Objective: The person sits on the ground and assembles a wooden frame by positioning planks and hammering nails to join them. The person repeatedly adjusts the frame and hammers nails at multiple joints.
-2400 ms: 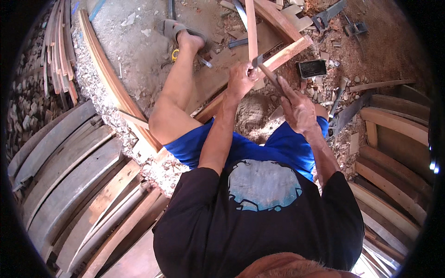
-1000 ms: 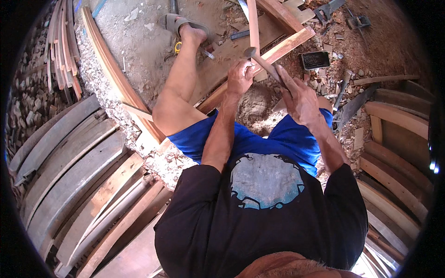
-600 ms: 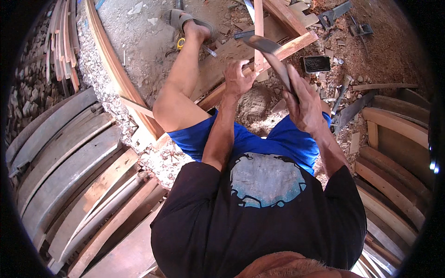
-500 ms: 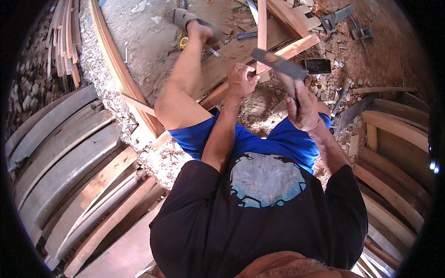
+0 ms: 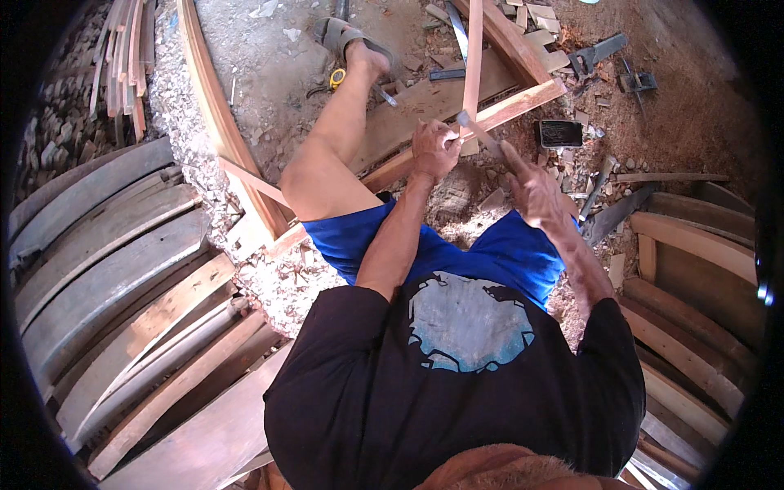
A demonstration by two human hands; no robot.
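Observation:
My right hand (image 5: 535, 194) is closed round the handle of a hammer (image 5: 498, 149). The hammer's head, smeared by motion, is down at the joint where a thin upright wooden strip (image 5: 472, 69) meets a wooden beam (image 5: 523, 104). Just left of that joint, my left hand (image 5: 434, 151) rests on the wood with its fingers curled together. What those fingers pinch is hidden. Beyond my hands, another thick beam (image 5: 510, 41) joins the first one at an angle, forming a corner.
A black tray (image 5: 560, 133) lies right of the joint, with a hand saw (image 5: 596, 53) farther off. A yellow tape measure (image 5: 336, 78) is near my sandalled foot. Long planks (image 5: 214, 106) run along the left; curved boards (image 5: 106, 269) are stacked on both sides. Wood scraps litter the ground.
The hammer has swung down from above the beam to the joint beside my left hand, and my right hand has lowered with it. My left hand stays at the joint.

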